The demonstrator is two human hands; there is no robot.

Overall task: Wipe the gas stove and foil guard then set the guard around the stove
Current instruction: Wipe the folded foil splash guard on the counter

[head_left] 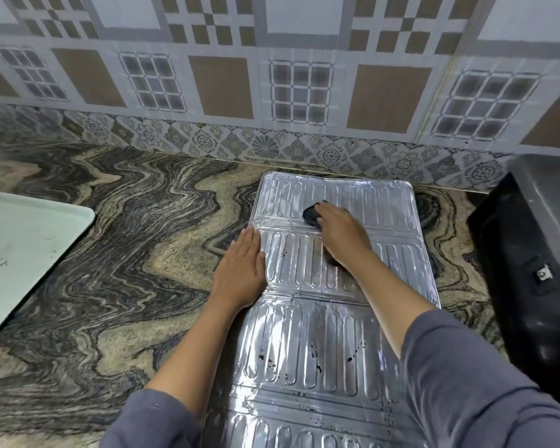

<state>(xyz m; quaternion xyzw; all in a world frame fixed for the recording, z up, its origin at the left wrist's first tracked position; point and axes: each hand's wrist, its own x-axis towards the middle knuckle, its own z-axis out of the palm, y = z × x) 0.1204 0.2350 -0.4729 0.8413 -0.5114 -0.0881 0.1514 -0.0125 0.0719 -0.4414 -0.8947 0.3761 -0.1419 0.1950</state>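
Observation:
The ribbed silver foil guard (pixel 307 331) lies flat and unfolded on the marbled countertop, running from near the wall toward me, with dark specks on its middle and near panels. My right hand (pixel 340 231) presses a dark cloth (pixel 311 214) onto the far panel. My left hand (pixel 241 270) lies flat, fingers together, on the guard's left edge at the second panel. The black gas stove (pixel 530 279) stands at the right edge, only partly in view.
A pale green tray (pixel 20 253) lies on the counter (pixel 117 253) at the left. The patterned tiled wall (pixel 272 92) closes off the back. Swirled stone counter stretches between the tray and the guard.

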